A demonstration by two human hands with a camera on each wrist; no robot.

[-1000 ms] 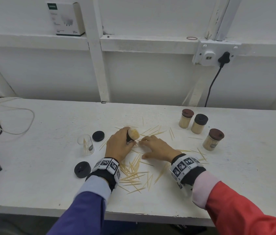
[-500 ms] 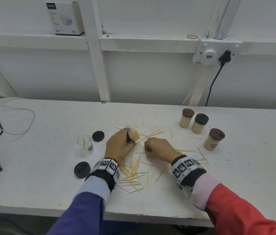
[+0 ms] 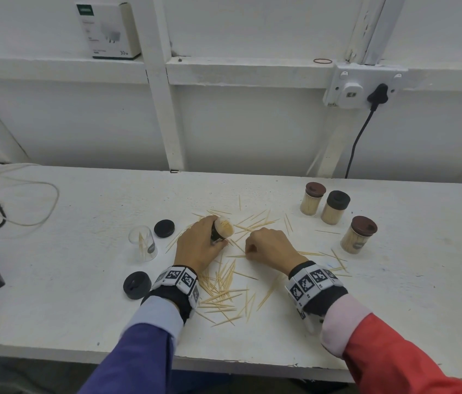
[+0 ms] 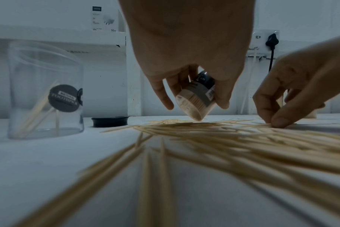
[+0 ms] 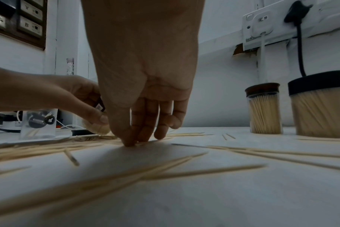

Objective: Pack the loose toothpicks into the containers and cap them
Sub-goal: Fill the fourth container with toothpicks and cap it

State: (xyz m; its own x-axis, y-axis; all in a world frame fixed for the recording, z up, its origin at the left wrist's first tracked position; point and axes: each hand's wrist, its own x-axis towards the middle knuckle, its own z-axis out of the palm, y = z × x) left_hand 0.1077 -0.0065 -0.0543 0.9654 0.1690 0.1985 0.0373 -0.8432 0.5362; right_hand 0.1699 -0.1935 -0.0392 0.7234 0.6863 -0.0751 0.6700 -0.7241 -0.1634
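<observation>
White-painted bench (image 3: pixel 394 294) carries loose toothpicks (image 3: pixel 221 291) scattered mid-surface toward its near edge. The left hand (image 3: pixel 195 248) has its grip curled round a tilted, nearly full container (image 3: pixel 222 229), while the right hand (image 3: pixel 269 247) pinches fingertips (image 5: pixel 129 142) onto toothpicks lying flat. Toothpicks are likely light, stiff and splinter-prone; pinch several mid-length.

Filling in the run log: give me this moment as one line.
left hand: holds tilted open container | right hand: pinching loose toothpicks off table | capped: three | uncapped: two
</observation>
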